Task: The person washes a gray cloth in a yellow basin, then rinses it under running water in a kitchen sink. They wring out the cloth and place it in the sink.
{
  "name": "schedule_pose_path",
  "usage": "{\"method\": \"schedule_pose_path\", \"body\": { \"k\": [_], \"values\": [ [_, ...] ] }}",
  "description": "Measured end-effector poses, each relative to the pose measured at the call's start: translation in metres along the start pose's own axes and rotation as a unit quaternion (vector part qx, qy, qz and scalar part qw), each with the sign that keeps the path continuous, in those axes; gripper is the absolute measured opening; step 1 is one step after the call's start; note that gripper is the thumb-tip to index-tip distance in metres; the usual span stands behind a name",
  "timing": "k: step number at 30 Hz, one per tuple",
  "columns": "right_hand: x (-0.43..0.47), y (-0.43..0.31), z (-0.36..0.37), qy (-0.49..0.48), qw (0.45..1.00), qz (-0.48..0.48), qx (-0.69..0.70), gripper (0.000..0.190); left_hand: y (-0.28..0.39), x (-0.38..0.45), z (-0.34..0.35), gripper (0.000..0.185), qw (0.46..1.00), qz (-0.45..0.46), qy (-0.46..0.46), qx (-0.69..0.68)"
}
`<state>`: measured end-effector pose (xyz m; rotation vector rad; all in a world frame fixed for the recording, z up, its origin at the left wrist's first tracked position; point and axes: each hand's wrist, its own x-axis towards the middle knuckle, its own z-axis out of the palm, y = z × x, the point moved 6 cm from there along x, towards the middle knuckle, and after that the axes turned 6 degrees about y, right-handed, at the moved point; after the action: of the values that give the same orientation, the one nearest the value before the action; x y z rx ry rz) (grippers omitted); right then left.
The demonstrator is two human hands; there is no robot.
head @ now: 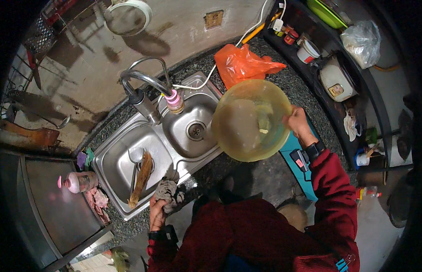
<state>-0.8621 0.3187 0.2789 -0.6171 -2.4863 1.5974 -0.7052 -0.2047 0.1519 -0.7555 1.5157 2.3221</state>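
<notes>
My right hand point(298, 123) grips the rim of a yellowish translucent plastic basin point(245, 125). The basin is held over the right edge of the sink and the counter beside it; a pale greenish piece point(263, 117) shows in it, too blurred to name. A crumpled grey cloth point(166, 193) is bunched in my left hand point(157, 211) at the sink's front edge. Between my hands lies the stainless steel double sink point(175, 162). In its left bowl are a bundled-fibre brush point(141, 182) and a metal ladle point(136, 154).
A chrome faucet point(146, 78) with a pink-collared spout filter arches over the sink. Behind the basin sits an orange plastic bag point(241, 64). At left stand a pink pump bottle point(80, 182) and a pink cloth point(97, 202). A black shelf at right holds a rice cooker point(336, 80).
</notes>
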Motion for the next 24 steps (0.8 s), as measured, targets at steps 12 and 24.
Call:
{"method": "schedule_pose_path", "body": {
  "k": [12,24],
  "values": [
    [0.019,-0.005,0.007,-0.007,0.997,-0.037,-0.073,0.034,-0.007,-0.001,-0.024,0.054,0.998,-0.015,0.024,-0.057],
    [0.029,-0.042,0.015,-0.021,0.993,-0.059,-0.099,0.037,-0.011,0.001,-0.033,0.052,0.999,-0.027,0.038,-0.027]
  ]
}}
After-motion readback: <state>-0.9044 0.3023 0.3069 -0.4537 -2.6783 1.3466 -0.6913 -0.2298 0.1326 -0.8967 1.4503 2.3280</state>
